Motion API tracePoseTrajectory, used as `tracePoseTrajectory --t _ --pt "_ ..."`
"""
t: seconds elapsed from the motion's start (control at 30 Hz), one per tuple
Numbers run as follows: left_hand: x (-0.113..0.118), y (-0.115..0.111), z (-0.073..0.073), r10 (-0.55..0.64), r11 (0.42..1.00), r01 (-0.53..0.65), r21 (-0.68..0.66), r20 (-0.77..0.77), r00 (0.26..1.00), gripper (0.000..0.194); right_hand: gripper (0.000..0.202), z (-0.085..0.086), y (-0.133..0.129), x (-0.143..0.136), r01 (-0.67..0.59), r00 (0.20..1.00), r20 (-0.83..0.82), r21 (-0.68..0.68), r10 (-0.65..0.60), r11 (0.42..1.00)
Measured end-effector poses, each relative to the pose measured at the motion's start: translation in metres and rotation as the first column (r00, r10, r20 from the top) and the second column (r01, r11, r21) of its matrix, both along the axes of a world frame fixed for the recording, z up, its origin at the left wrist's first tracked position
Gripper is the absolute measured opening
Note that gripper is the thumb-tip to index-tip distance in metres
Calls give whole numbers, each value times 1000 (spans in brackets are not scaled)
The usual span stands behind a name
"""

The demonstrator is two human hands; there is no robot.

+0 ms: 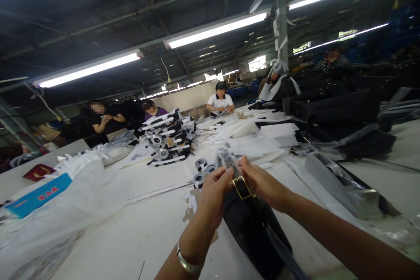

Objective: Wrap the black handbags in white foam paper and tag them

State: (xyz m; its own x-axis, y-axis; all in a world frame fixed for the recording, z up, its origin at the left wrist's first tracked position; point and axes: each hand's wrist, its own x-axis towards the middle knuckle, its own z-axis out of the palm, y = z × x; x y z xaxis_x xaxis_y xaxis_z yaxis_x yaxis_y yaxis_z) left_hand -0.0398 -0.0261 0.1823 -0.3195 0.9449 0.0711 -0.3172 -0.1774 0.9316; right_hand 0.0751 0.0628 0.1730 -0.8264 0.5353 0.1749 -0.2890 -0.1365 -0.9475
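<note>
A black bag (252,232) lies on the table in front of me. A gold-coloured buckle (242,187) sits at its upper end, between my hands. Above the buckle, a strap end wrapped in clear plastic (226,157) stands up. My left hand (211,192), with a silver bracelet at the wrist, pinches the wrapped strap from the left. From the right, my right hand (264,181) grips it just above the buckle, its fingertips partly hidden. Several rolled straps (201,170) in plastic lie just beyond my left hand.
A pile of wrapped black straps (170,135) stands beyond. White sheets (243,129) cover the far middle. Left are a blue box (37,194) and plastic sheeting (82,197). A plastic-wrapped grey piece (341,183) and black bags (337,113) lie right. A person (220,99) sits opposite.
</note>
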Motion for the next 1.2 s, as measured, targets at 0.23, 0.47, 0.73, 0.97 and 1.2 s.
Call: tracePoseTrajectory --t 0.23,0.47,0.73,0.97,1.2 --pt "4 9 6 40 999 -39 23 -27 999 38 58 -41 -21 23 151 986 32 266 -166 952" --pt "18 2 -1 10 1000 -10 -1 -110 994 34 95 -41 -17 17 187 981 34 124 -192 975" --pt "21 -5 -3 -44 997 42 -59 -32 999 37 88 -40 -16 17 -45 992 -117 -37 40 998" --pt "25 -1 -1 105 992 -115 -56 -152 983 47 87 -39 -18 19 -120 984 -152 -142 98 983" --pt "22 -4 -4 90 991 -120 -64 -349 933 44 80 -50 -14 19 -188 971 -191 -221 146 957"
